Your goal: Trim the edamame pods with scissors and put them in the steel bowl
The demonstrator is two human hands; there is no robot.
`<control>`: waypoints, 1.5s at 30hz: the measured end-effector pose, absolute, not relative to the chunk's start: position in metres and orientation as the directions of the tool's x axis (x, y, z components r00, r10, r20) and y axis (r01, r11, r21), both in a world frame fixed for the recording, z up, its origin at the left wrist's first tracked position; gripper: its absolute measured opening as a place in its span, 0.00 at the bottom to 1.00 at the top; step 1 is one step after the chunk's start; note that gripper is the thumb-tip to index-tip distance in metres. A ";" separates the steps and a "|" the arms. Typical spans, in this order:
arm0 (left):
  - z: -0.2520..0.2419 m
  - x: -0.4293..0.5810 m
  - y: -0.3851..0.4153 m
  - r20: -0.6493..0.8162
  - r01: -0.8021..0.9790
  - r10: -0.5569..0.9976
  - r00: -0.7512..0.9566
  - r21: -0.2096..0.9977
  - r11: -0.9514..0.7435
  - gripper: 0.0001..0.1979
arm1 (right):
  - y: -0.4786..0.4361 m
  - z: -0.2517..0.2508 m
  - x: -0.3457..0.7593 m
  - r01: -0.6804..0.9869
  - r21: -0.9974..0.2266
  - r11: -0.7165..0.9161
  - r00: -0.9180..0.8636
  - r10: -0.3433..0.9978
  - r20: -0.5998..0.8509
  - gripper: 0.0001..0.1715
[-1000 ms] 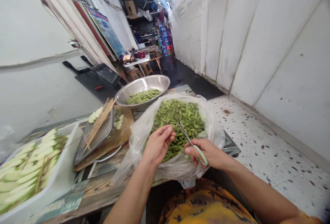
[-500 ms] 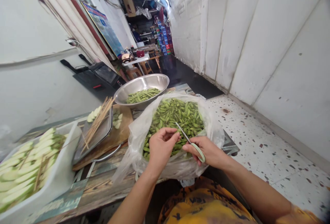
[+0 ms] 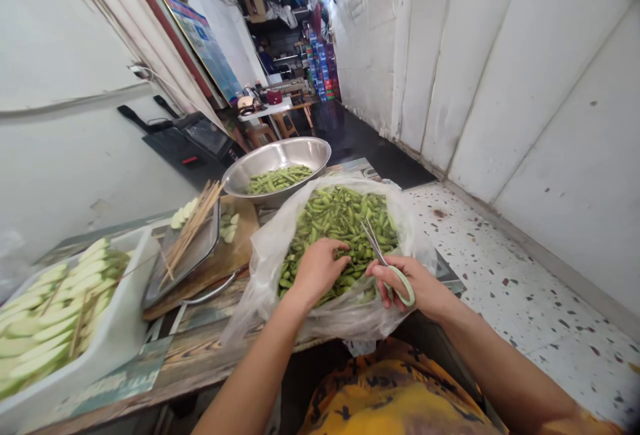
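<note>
Pods [image 3: 345, 211] filled the bag [image 3: 274, 245].
Left hand [image 3: 321, 269] curled at seven o'clock, grip unclear; right hand [image 3: 423, 288] gripped scissors [image 3: 378, 253] at four.

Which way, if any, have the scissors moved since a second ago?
Yes: the scissors have shifted slightly right in view, judged against the steel bowl.

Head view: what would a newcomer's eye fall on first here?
Most likely the heap of green pods filling the open plastic bag at the centre, with the left hand over it. Next, the scissors in the right hand, at the bag's right side. Then the white bin of pale green slices at the far left.
</note>
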State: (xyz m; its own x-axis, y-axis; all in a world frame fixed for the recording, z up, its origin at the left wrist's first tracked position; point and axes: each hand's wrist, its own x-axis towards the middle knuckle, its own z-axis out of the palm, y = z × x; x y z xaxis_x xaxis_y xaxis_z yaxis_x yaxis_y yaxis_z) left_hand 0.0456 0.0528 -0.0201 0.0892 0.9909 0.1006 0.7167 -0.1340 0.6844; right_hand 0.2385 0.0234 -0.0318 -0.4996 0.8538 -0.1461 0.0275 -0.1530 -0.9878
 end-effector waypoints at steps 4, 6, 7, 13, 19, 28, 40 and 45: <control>-0.023 0.049 0.061 0.170 0.826 0.960 0.223 0.490 -0.279 0.06 | 0.024 -0.033 0.239 0.062 -0.984 -0.166 -0.504 0.846 -0.174 0.22; -0.018 0.047 0.063 0.169 0.754 0.970 0.178 0.610 -0.244 0.06 | 0.024 -0.033 0.240 0.098 -0.981 -0.168 -0.506 0.840 -0.195 0.22; -0.015 0.046 0.062 0.161 0.695 0.978 0.132 0.689 -0.207 0.07 | 0.024 -0.033 0.241 0.117 -0.979 -0.167 -0.505 0.839 -0.204 0.23; 0.001 0.050 0.050 0.148 0.569 0.988 -0.048 0.817 -0.095 0.11 | 0.022 -0.027 0.240 0.266 -0.958 -0.104 -0.516 0.824 -0.232 0.27; 0.006 0.061 0.038 0.158 0.493 0.987 -0.024 0.861 -0.126 0.05 | 0.021 -0.023 0.238 0.366 -0.929 0.063 -0.495 0.858 -0.136 0.25; 0.000 0.051 0.043 -0.081 0.000 0.995 -0.054 0.997 0.081 0.12 | 0.021 -0.026 0.235 0.136 -0.988 -0.077 -0.468 0.873 -0.133 0.25; -0.002 0.058 0.034 -0.218 -0.204 0.974 0.053 0.953 0.224 0.16 | 0.021 -0.023 0.232 0.235 -0.968 -0.087 -0.567 0.797 -0.209 0.27; -0.003 0.063 0.032 -0.230 -0.228 0.969 0.093 0.942 0.246 0.16 | 0.023 -0.022 0.229 0.268 -0.961 0.061 -0.542 0.835 -0.098 0.23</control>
